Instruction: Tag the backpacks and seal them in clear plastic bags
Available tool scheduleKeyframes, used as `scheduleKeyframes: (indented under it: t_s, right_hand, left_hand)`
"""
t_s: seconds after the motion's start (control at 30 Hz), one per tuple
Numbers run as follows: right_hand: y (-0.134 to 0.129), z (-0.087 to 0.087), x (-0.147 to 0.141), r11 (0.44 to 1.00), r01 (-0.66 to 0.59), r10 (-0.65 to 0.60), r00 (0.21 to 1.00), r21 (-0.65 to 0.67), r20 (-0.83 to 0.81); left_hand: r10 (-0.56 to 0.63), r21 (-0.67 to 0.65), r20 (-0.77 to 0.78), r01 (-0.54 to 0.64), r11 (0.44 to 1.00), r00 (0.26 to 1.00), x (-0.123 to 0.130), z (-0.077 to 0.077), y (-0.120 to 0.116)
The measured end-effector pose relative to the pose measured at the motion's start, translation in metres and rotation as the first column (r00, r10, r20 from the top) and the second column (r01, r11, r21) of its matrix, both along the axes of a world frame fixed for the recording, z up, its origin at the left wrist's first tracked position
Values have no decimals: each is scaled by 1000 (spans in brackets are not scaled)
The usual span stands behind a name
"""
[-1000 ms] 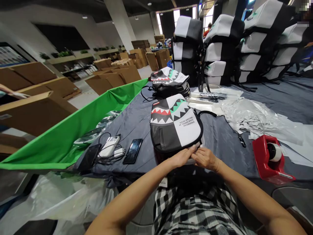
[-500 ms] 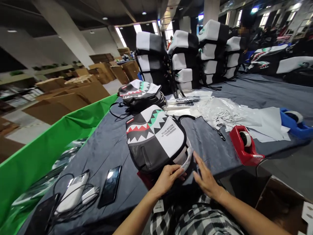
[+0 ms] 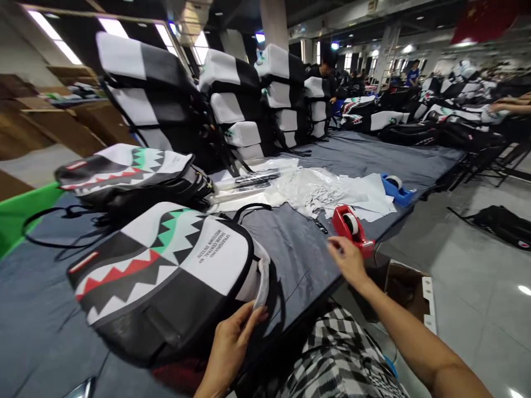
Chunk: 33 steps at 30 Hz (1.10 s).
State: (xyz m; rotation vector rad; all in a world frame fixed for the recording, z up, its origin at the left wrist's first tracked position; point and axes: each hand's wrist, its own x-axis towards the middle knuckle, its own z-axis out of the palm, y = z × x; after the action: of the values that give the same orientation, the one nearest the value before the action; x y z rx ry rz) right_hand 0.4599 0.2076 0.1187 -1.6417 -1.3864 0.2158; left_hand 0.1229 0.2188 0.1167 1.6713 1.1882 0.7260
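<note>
The backpack point(image 3: 166, 287) lies on the table point(image 3: 298, 243) at eight o'clock in the view, printed front up. At its three o'clock edge, the left hand point(image 3: 232, 337) pinches the white handle point(image 3: 263, 282). The right hand point(image 3: 349, 262), at four o'clock, is loosely spread just beside the red tape dispenser point(image 3: 342, 216); contact is unclear. Another bag point(image 3: 124, 168) lies at eleven o'clock from the backpack.

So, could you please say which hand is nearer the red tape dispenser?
The right hand is close to the red tape dispenser; the left hand pinches the white handle of the backpack, farther left.
</note>
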Motion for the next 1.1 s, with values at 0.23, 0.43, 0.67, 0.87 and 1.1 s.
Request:
scheduleKeyframes:
  t_s: [0.23,0.43,0.67,0.87,1.1]
  right_hand:
    - [-33,0,110,937,308,-338,922,-167,-191]
    - [-14,-10,109,941,282,-326,901,-185,-286]
    - [-45,-5,94,936,337,-349,858,-101,-376]
    - [-55,-37,39,955,281,-224,475,-95,-851]
    - [-43,-35,-86,930,-363,0,153,-56,-988]
  left_hand:
    - [-13,-8,-126,12,1000,992,3,8,2]
    - [37,117,-151,-19,993,988,9,7,0]
    - [138,207,-176,-100,973,975,7,0,-1]
    - [131,73,-106,-123,990,986,3,1,-4]
    - [16,-35,-104,-20,999,994,13,26,-7]
